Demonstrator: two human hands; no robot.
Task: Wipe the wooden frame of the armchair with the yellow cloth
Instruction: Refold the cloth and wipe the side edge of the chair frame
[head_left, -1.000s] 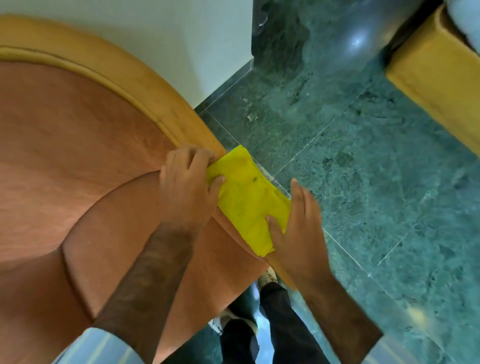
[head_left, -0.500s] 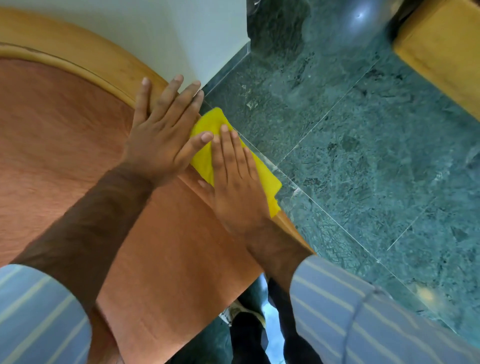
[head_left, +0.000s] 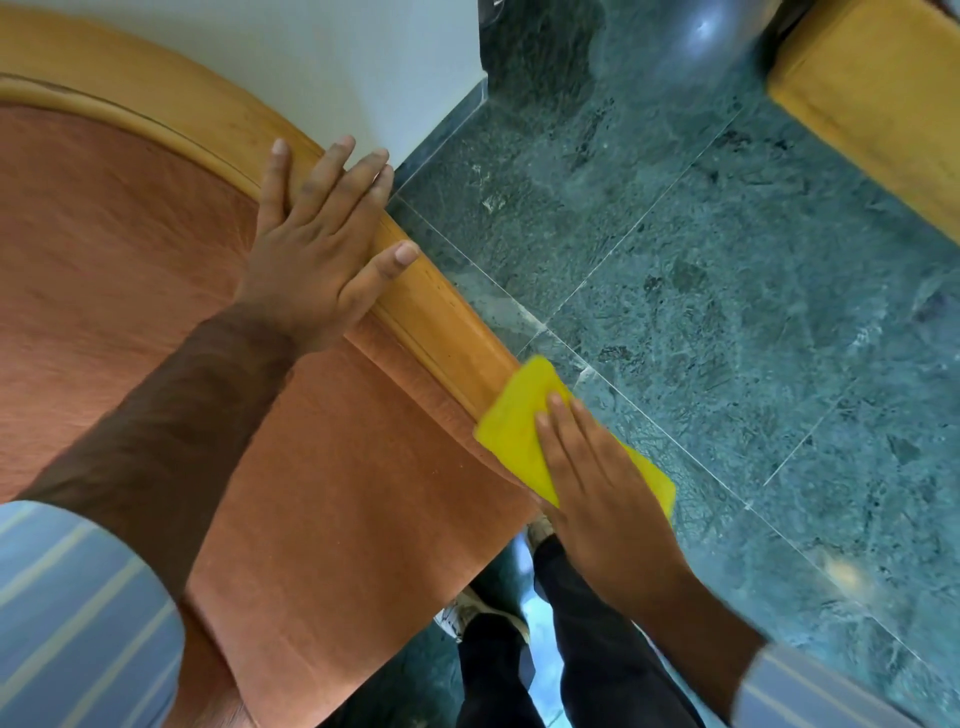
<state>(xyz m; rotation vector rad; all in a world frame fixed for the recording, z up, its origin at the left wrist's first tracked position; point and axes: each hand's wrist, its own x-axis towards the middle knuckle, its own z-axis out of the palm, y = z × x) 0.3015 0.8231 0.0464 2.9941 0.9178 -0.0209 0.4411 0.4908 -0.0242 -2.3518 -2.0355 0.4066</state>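
Observation:
The armchair's curved wooden frame runs from the upper left down toward the centre, edging orange upholstery. My left hand lies flat on the frame and the fabric, fingers spread, holding nothing. Lower along the frame, the folded yellow cloth covers the wood. My right hand presses flat on the cloth, fingers pointing up the frame. The frame's lower end is hidden under cloth and hand.
Green marble floor fills the right side. A white wall stands behind the chair. Another piece of wooden furniture sits at the top right. My legs and shoes are below the chair's edge.
My right hand has slid the yellow cloth down along the frame toward me. My left hand has stayed flat near the top of the curve, now apart from the cloth.

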